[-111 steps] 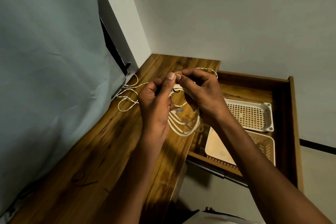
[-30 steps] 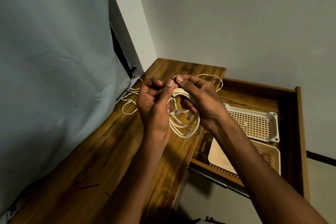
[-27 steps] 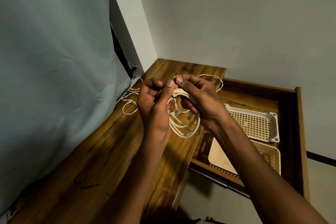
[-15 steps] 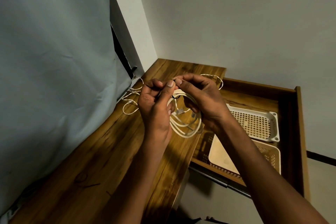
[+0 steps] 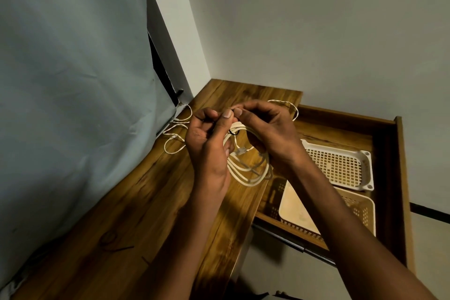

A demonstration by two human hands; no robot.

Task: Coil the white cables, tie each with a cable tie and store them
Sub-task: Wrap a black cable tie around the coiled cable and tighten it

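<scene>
two hands hold the coiled white cable point(image 5: 246, 168) above the wooden table's point(image 5: 151, 214) right edge: left hand point(image 5: 207, 143) and right hand point(image 5: 270, 134) pinch its top at the black cable tie point(image 5: 233, 132). loose cables point(image 5: 174, 136) lie behind; open drawer point(image 5: 389, 178) with baskets point(image 5: 341, 165) at right. no readable writing.

It looked like a plain room in a home: a wooden table point(image 5: 146, 214) stood pushed into the corner of bare pale walls point(image 5: 316, 31), a grey cloth backdrop point(image 5: 73, 80) along its left edge, an open wooden drawer point(image 5: 399, 178) holding plastic baskets point(image 5: 341, 165).
</scene>
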